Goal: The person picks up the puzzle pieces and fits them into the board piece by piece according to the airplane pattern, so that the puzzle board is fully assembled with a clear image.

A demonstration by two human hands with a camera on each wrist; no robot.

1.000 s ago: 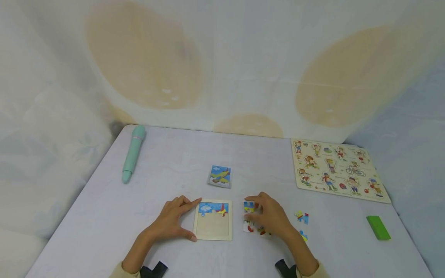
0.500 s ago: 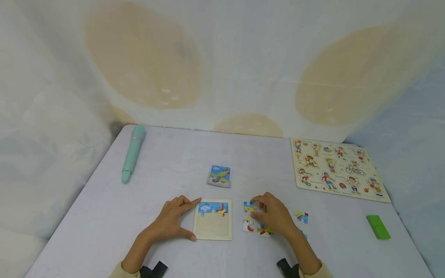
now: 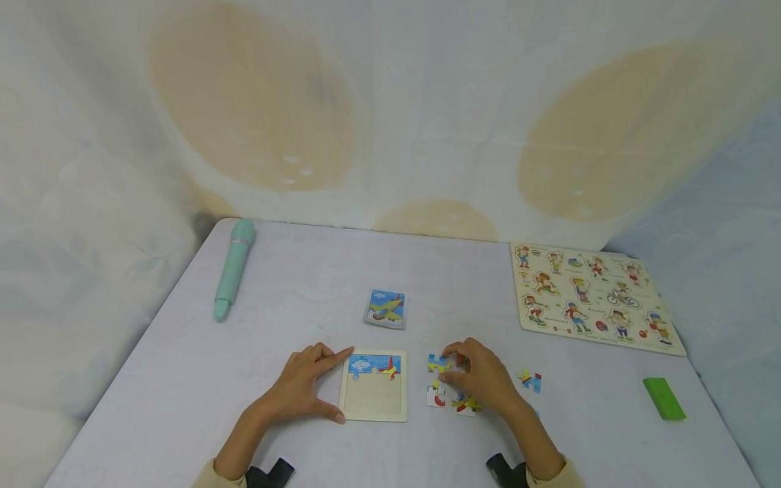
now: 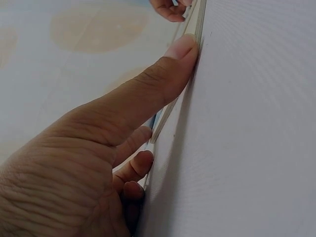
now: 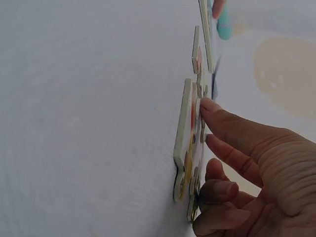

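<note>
In the head view, a square wooden puzzle tray (image 3: 373, 405) lies on the table, with joined airplane puzzle pieces (image 3: 361, 364) along its top. My left hand (image 3: 298, 385) spans its left side, index fingertip at the upper corner and thumb at the lower. The left wrist view shows the thumb (image 4: 148, 86) straight against the tray's edge. Right of the tray, my right hand (image 3: 478, 376) pinches a blue and yellow puzzle piece (image 3: 436, 364) between thumb and index finger, partly hiding it. Below are a white and red piece (image 3: 436, 395) and a yellow and red piece (image 3: 466, 406).
Beyond the tray lies a small airplane picture (image 3: 386, 310). Another loose piece (image 3: 529, 381) sits right of my right hand. Further out are a green block (image 3: 664, 398), a wooden board with figures (image 3: 601, 298) at back right, and a mint-green microphone-shaped object (image 3: 234, 271) at back left.
My right hand has shifted slightly right and its thumb and index finger have drawn closer at the blue and yellow piece, which has turned a little. My left hand has stayed on the tray.
</note>
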